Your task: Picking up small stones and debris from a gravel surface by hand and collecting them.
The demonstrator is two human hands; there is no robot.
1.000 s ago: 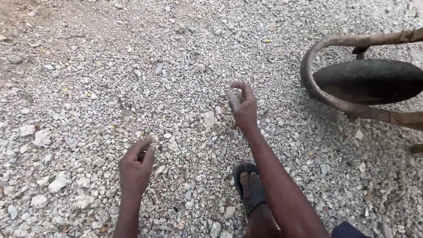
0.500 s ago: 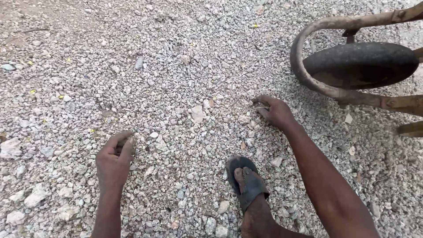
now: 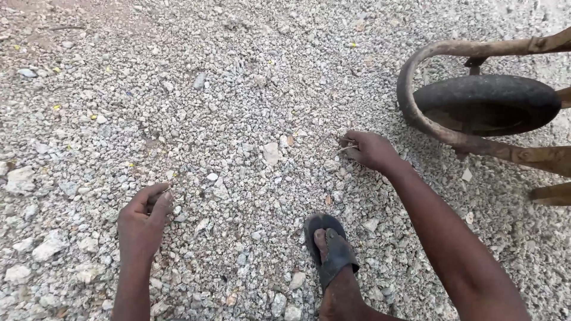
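Gravel [image 3: 250, 107] covers the whole ground before us, pale grey crushed stone with a few bigger whitish lumps and small yellow flecks scattered toward the top left. Our left hand [image 3: 141, 223] hangs low over the stones at the lower left, fingers curled loosely inward with the thumb close to them; the grip looks nearly together, but we cannot tell whether anything sits inside it. Our right hand [image 3: 372, 150] rests on the gravel to the right of centre, its fingertips pinched together on a thin pale stick [image 3: 347, 147] that pokes out to the left, lying just above the stones. A flat whitish stone [image 3: 271, 153] lies between the two hands, nearer the right one. Our foot in a dark sandal [image 3: 330, 246] stands on the gravel at the bottom centre, below the right hand and close to the right forearm. At the right edge stands a wheelbarrow wheel [image 3: 488, 102], a dark rubber tyre held inside a rusty curved metal frame [image 3: 416, 113], with brown bars running off to the right. The right hand is near the frame but apart from it. We see no packages, labels or signs anywhere on this ground. A larger pale rock [image 3: 21, 178] sits at the far left edge.
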